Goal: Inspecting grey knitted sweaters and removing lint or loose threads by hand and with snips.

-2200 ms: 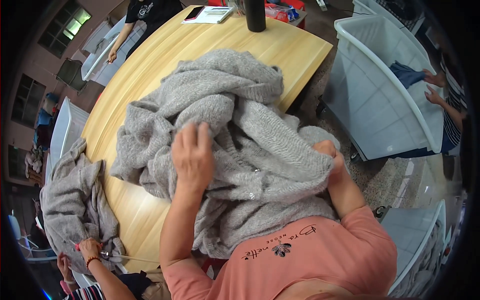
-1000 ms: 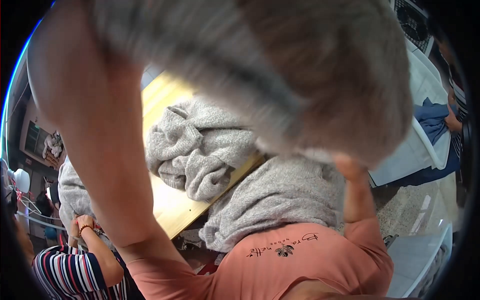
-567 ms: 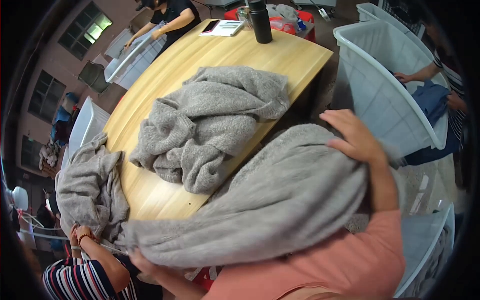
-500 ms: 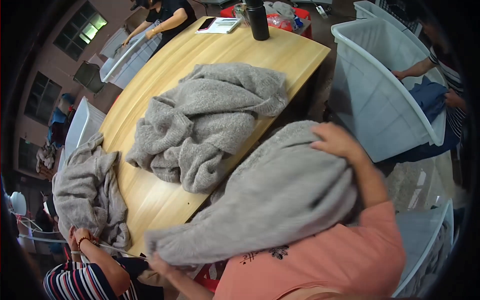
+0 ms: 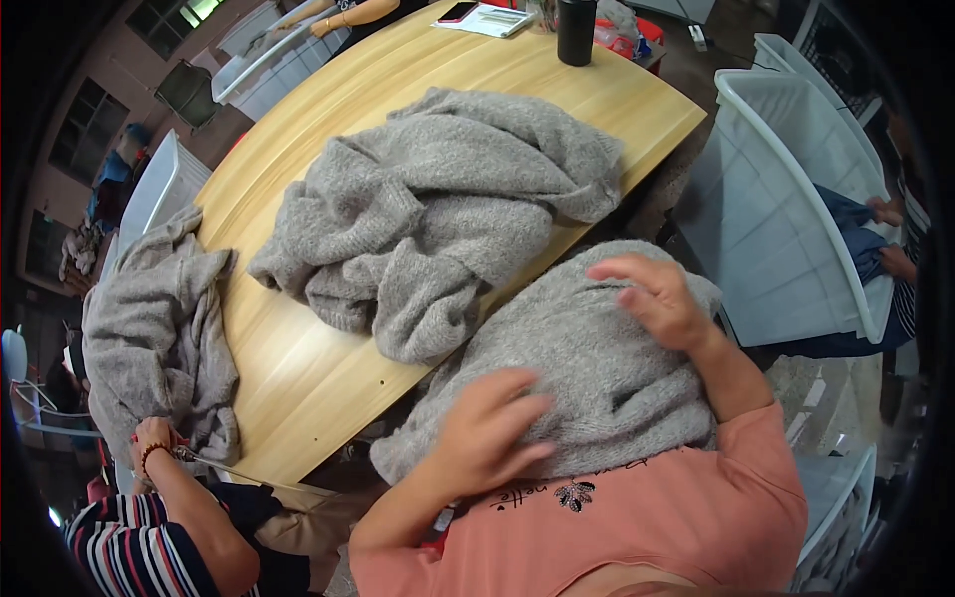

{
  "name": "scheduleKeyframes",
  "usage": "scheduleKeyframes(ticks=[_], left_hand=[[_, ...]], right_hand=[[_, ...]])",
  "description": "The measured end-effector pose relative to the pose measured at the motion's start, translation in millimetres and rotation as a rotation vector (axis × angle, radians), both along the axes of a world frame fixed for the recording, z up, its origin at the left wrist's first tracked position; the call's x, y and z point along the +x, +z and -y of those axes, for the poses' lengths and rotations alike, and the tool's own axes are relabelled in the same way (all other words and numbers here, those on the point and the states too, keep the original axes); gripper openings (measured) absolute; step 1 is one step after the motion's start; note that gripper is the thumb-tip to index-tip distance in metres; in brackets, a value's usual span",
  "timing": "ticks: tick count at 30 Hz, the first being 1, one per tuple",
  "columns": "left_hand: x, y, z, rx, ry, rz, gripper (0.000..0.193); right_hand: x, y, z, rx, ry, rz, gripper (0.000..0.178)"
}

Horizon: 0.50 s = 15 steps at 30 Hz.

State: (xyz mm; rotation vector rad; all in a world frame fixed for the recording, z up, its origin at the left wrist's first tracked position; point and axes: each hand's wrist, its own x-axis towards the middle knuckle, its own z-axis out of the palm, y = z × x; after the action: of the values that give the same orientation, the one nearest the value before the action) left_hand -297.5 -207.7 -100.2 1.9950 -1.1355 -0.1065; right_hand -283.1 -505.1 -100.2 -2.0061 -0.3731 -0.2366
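A grey knitted garment [image 5: 597, 373] lies bunched across my lap, up against the table's near edge. Over its left part is my left hand [image 5: 489, 426], fingers spread, with no cloth gripped in it. My right hand [image 5: 659, 298] is at the garment's far right part, its fingers also apart; whether the fingertips touch the knit I cannot tell. Just beyond, a heaped grey knit [image 5: 448, 214] covers the middle of the wooden table [image 5: 288, 418].
At the left table edge, a person in striped sleeves [image 5: 189, 527] handles another grey garment [image 5: 159, 328]. A black bottle [image 5: 576, 32] and a phone [image 5: 458, 12] stand at the far end. To the right is a large white bin [image 5: 776, 229], with another person's hands [image 5: 890, 234] holding blue cloth.
My left hand has let go of the garment's left end and moved right over it. The garment has settled into a shorter bunch on my lap. My right hand has lifted its fingers.
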Motion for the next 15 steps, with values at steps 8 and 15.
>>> scheduleKeyframes(ticks=[8, 15], left_hand=[[8.7, -144.7, 33.6, -0.085, 0.268, 0.455, 0.028], [28.4, -65.9, -13.1, -0.154, 0.384, 0.164, 0.037]], right_hand=[[46.8, -118.2, -88.2, -0.53, 0.057, 0.178, 0.028], [79.3, -53.3, -76.4, -0.526, 0.03, 0.184, 0.066]])
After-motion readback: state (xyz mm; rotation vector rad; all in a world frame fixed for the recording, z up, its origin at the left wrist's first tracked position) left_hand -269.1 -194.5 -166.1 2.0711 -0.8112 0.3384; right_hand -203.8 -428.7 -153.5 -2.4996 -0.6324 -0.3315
